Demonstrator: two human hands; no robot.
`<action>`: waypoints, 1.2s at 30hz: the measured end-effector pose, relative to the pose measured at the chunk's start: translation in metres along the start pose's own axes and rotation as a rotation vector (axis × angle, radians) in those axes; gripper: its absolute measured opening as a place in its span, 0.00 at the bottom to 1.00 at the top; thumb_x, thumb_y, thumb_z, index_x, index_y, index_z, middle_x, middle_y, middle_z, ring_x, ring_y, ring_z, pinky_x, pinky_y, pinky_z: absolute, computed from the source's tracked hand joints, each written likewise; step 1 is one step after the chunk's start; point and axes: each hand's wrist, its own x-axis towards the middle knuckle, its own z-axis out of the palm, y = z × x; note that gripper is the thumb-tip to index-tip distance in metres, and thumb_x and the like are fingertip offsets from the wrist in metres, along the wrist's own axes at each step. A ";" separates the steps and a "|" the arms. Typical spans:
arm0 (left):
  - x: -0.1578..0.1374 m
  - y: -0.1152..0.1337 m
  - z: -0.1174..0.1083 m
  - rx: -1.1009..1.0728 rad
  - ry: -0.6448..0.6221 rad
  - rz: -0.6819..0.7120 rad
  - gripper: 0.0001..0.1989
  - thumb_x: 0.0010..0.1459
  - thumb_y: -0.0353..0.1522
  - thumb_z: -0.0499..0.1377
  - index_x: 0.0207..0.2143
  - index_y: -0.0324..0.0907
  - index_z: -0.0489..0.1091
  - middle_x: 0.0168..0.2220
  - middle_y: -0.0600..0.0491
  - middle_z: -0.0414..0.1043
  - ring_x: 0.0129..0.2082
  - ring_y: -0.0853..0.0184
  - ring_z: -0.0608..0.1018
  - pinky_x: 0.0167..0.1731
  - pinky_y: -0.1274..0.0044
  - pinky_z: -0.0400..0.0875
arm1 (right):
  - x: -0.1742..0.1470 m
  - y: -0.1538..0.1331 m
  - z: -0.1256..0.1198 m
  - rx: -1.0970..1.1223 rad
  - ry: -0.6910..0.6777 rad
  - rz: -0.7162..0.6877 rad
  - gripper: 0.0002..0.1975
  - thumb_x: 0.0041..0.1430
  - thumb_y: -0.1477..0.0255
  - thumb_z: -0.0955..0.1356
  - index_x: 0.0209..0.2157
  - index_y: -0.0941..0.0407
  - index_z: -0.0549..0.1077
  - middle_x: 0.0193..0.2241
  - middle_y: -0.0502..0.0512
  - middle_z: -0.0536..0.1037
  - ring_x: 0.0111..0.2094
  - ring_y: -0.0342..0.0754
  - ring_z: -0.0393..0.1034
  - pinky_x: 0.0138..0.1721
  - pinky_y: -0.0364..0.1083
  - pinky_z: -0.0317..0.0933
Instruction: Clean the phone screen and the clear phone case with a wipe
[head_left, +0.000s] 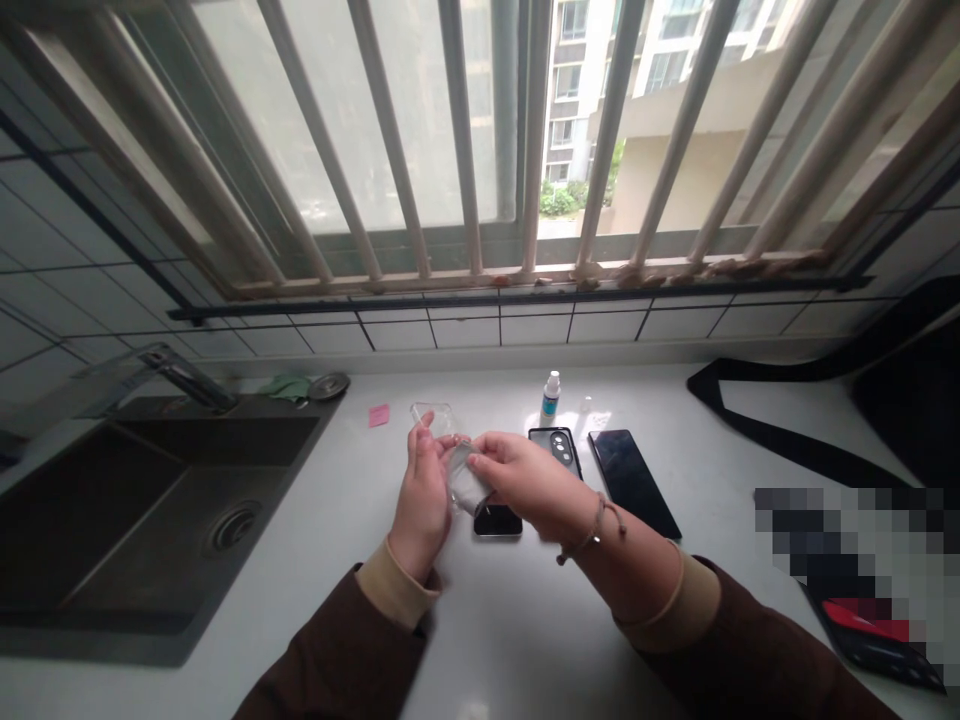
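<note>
My left hand [424,495] is closed around a clear phone case [433,412], whose transparent edge shows above the fingertips. My right hand [517,470] pinches a thin grey cloth [469,483] against the case, between both hands. Under them lies a phone [497,520] with a dark screen, partly hidden. Just beyond my right wrist is a black phone case [555,447] with camera openings, partly covered by that hand. To its right a larger black phone [634,482] lies flat.
A small white bottle [551,396] stands behind the phones, near a tiny clear cap [587,404]. A pink paper [379,415] lies left. The dark sink [180,620] with a faucet [187,378] fills the left; a black strap [787,430] lies right. Barred windows rise behind.
</note>
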 end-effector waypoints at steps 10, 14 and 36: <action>-0.017 0.030 0.014 -0.153 -0.492 -0.642 0.23 0.76 0.38 0.45 0.59 0.33 0.69 0.44 0.32 0.83 0.37 0.58 0.87 0.37 0.72 0.82 | 0.009 0.002 -0.059 -0.070 0.601 -0.406 0.15 0.71 0.61 0.67 0.50 0.54 0.79 0.41 0.57 0.85 0.42 0.52 0.78 0.44 0.49 0.69; -0.020 0.030 0.013 -0.045 -0.533 -0.639 0.19 0.76 0.37 0.48 0.51 0.33 0.74 0.36 0.37 0.83 0.29 0.64 0.86 0.26 0.81 0.78 | 0.009 0.002 -0.078 -0.209 0.363 -0.357 0.14 0.71 0.63 0.68 0.49 0.53 0.83 0.42 0.56 0.86 0.43 0.52 0.79 0.43 0.48 0.70; 0.002 0.017 0.011 -0.299 0.076 -0.336 0.10 0.76 0.32 0.51 0.46 0.37 0.70 0.36 0.43 0.80 0.34 0.65 0.85 0.42 0.73 0.84 | 0.010 0.023 -0.007 -0.338 0.411 -0.375 0.14 0.73 0.71 0.66 0.51 0.51 0.82 0.44 0.55 0.87 0.43 0.51 0.83 0.46 0.47 0.72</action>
